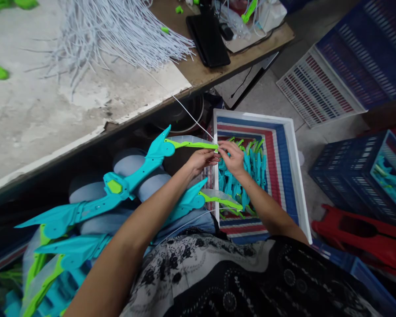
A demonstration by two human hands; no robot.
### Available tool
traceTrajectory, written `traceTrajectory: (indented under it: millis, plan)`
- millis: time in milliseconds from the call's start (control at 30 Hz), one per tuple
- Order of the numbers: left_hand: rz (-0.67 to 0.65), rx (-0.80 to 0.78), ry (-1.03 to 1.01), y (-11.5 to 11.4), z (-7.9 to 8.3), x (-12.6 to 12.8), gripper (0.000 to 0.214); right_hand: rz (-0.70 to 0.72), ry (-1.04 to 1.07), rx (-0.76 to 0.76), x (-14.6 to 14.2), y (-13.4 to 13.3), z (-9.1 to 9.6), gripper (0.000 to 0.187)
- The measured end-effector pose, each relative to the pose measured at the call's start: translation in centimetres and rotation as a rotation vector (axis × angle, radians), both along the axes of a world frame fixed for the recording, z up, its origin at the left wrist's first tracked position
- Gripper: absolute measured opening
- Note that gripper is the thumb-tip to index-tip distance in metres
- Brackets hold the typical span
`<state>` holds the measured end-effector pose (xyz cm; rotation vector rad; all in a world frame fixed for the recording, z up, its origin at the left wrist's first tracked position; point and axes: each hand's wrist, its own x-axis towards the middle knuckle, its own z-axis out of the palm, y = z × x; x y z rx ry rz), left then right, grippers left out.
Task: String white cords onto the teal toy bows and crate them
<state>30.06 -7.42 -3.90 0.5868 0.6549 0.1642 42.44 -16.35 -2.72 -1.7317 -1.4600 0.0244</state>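
A teal and lime-green toy bow [135, 176] lies across my lap, its upper limb tip pointing right. My left hand [200, 160] is closed around the green limb tip. My right hand [231, 158] pinches at the same tip, where a thin white string [191, 118] runs up toward the table. The bow's lower limb [214, 199] sticks out below my left forearm. Both hands hover over the near edge of a white-rimmed striped crate [292, 176] that holds several teal and green toy parts [251, 169].
A worn table [53, 119] on the left carries a heap of white strings [119, 31], green pieces and a black device [207, 39]. More bows [53, 264] pile at lower left. Blue crates [359, 176] and a red plastic object [359, 240] stand on the right.
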Motion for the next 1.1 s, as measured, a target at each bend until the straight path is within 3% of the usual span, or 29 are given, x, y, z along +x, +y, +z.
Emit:
traceTrajectory:
  millis: [333,533,767,967,1100]
  plan:
    - [0.012,-0.001,0.016,0.0,0.1,0.1,0.006,0.057,-0.074,-0.04,0.2,-0.3,0.0,0.01]
    - [0.02,0.002,0.017,0.0,-0.2,0.1,0.007,0.024,0.006,0.002,0.0,0.0,-0.3,0.009]
    - [0.022,-0.002,0.035,0.0,-0.4,0.1,0.013,0.057,0.014,-0.048,0.0,0.0,-0.7,0.009]
    - [0.002,0.01,0.02,0.0,-0.4,0.1,0.011,-0.048,0.244,-0.054,-0.2,0.1,-0.9,0.01]
    - [0.006,0.011,0.022,0.0,-0.5,0.2,0.008,-0.042,0.208,-0.039,-0.3,0.2,-0.9,0.011]
